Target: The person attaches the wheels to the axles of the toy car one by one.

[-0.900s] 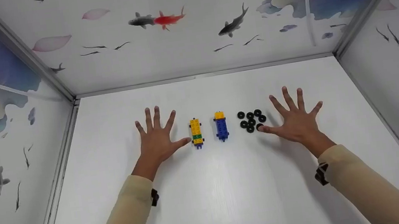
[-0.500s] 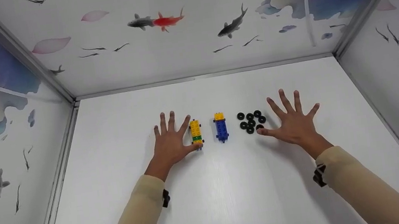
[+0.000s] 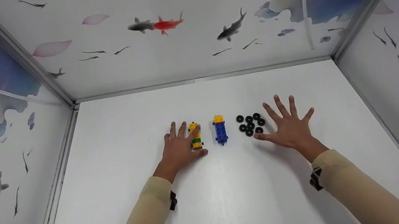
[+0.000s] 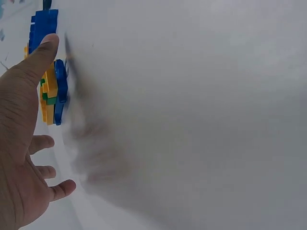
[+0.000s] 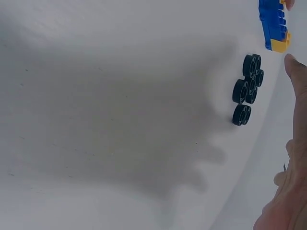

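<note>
My left hand (image 3: pixel 178 150) reaches over a yellow and green toy block car base (image 3: pixel 197 146), its index finger crossing above the bricks and its thumb near the front end. In the left wrist view, the thumb overlaps the blue block car base (image 4: pixel 45 24), with the yellow and green one (image 4: pixel 51 84) just below it. My right hand (image 3: pixel 287 131) has its fingers spread, holding nothing, to the right of several black toy wheels (image 3: pixel 250 125); its thumb tip is by the front wheel. Between the hands lies the blue base (image 3: pixel 220 132) with a yellow brick at its far end.
Everything lies on a white tabletop (image 3: pixel 225 189). Grey-framed panels printed with fish and petals enclose it, with a back wall (image 3: pixel 192 55), a left wall (image 3: pixel 52 139) and a right wall (image 3: pixel 383 76).
My left hand has moved right, from beside the yellow and green base to over it, its fingers drawing in somewhat. The right hand has shifted only slightly and stays spread.
</note>
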Demonstrator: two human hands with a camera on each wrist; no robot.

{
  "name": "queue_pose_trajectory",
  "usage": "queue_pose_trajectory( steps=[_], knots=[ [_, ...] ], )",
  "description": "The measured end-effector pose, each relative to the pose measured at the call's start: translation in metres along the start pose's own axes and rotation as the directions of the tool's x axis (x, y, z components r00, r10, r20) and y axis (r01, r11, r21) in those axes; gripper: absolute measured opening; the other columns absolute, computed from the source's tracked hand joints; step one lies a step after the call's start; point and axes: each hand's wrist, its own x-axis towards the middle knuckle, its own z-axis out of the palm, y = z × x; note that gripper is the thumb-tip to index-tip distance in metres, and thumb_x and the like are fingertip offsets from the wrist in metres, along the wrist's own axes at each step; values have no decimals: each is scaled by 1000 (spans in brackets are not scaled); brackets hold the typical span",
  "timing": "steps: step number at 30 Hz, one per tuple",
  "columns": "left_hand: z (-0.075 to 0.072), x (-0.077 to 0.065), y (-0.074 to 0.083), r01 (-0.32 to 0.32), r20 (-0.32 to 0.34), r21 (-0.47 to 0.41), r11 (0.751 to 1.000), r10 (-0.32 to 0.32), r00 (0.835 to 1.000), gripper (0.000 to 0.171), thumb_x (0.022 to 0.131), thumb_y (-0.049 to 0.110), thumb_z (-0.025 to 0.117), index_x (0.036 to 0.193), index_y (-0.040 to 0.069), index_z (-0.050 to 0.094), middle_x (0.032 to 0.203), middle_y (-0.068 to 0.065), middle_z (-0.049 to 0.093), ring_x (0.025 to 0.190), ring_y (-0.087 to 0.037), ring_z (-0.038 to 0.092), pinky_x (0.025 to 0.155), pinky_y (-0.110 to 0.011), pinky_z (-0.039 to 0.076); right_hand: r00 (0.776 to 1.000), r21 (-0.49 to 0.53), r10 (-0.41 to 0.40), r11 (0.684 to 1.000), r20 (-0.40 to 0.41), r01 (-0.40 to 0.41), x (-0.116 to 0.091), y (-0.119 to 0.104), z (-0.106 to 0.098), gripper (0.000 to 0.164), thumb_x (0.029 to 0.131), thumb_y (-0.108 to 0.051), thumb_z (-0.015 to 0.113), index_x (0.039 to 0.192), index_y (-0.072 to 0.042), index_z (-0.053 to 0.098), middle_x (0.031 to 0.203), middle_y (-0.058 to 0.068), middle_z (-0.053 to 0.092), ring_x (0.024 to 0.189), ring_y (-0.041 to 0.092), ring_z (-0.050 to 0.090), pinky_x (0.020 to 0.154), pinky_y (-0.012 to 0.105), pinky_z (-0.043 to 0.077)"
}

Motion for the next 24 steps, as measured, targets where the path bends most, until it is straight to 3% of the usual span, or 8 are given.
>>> queue_pose_trajectory(
  steps=[13, 24],
  knots=[
    [5, 9, 3, -4, -33, -37, 999, 2, 999, 83, 100, 69, 69, 172, 39, 39, 183, -7, 32, 170, -51, 18, 136, -68, 27, 1000, 9, -4, 1000, 12, 3, -3, 2, 6, 121, 86, -98, 54, 179, -33, 14, 188, 10, -3, 170, 53, -13, 110, 100, -13],
    [3, 12, 6, -3, -88, -96, 995, -6, 996, 74, 98, 59, 78, 163, 34, 55, 172, -9, 47, 163, -44, 35, 134, -62, 33, 1000, 16, 1, 1000, 24, -1, -6, 3, 9, 119, 87, -97, 55, 179, -33, 14, 188, 9, -2, 171, 52, -13, 111, 100, -13]
  ],
)
